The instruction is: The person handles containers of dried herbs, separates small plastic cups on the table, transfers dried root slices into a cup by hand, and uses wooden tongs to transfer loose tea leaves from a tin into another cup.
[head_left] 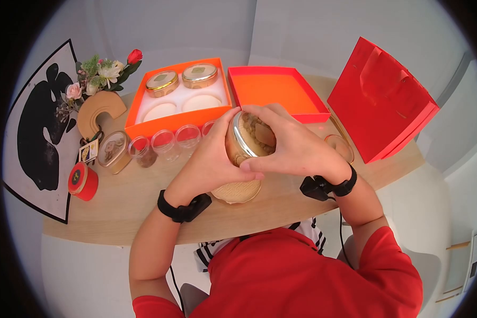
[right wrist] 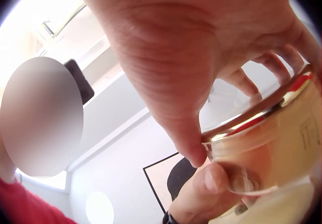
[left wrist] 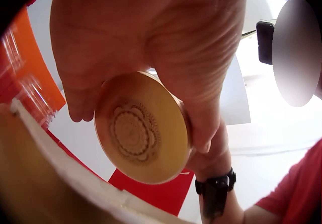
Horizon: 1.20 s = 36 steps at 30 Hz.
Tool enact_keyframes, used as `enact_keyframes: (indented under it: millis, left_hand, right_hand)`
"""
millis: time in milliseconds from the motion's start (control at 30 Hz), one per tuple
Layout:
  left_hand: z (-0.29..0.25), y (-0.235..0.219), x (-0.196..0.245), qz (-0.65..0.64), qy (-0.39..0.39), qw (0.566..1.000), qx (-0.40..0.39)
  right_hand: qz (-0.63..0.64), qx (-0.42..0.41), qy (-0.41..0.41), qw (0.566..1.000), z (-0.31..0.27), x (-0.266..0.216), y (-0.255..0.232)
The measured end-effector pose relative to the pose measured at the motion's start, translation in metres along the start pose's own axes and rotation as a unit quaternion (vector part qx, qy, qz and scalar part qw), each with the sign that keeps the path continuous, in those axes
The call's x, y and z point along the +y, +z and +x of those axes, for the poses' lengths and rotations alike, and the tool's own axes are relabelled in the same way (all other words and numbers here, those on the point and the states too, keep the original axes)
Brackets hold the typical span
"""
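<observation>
Both hands hold a round, see-through jar (head_left: pixel 250 139) with a shiny gold rim, tilted above the table. My left hand (head_left: pixel 213 155) grips its left side, and my right hand (head_left: pixel 300 142) curls round the right side and over the top edge. The thumbs come close together at the near side. In the left wrist view the jar's underside (left wrist: pixel 135 133) shows an embossed flower-like pattern. The right wrist view has the gold rim (right wrist: pixel 256 119) beneath the right thumb and fingers. Below the hands lies a pale round woven-looking piece (head_left: pixel 237 192), partly hidden.
Behind stands an orange box (head_left: pixel 183 123) with two gold-lidded jars (head_left: pixel 200 75) and two round recesses in white foam. Beside it are a red-orange box lid (head_left: pixel 273 90) and red paper bag (head_left: pixel 381 106). Several small clear jars (head_left: pixel 166 146), an oval tin (head_left: pixel 114 151) and red tub (head_left: pixel 83 181) stand left.
</observation>
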<state>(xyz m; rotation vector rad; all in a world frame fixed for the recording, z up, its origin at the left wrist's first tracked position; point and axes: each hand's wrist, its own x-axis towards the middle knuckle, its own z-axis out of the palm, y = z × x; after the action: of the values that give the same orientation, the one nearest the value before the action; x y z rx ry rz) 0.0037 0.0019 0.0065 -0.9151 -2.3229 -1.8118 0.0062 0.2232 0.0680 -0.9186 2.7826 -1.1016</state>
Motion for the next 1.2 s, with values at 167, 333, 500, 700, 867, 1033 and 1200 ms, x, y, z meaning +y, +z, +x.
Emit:
enact_keyframes:
  millis: [167,333,500,700,867,1033,1200]
  left_hand:
    - [0.001,-0.002,0.001,0.016,-0.01,1.0,-0.004]
    - [0.005,0.0,0.004,-0.002,-0.022,1.0,-0.022]
    - [0.02,0.005,0.009,-0.06,-0.04,0.996,-0.055]
    - [0.042,0.014,0.004,-0.098,-0.058,0.988,-0.106]
    - [0.053,0.018,0.004,-0.052,-0.081,0.984,-0.147]
    - [0.054,0.027,-0.002,-0.079,-0.112,0.978,-0.157]
    - [0.062,0.04,-0.007,-0.057,-0.09,0.982,-0.158]
  right_hand:
    - [-0.013,-0.001,-0.013,1.0,0.002,0.001,0.0]
    - [-0.017,-0.009,0.006,1.0,0.0,0.001,-0.006]
    - [-0.008,-0.038,0.052,0.998,-0.001,0.004,-0.02]
    - [0.002,-0.071,0.082,0.994,0.001,0.011,-0.04]
    - [-0.037,-0.078,0.088,0.992,-0.004,0.027,-0.043]
    - [-0.044,-0.052,0.109,0.992,-0.01,0.024,-0.04]
    - [-0.143,-0.008,0.119,0.983,-0.009,0.026,-0.039]
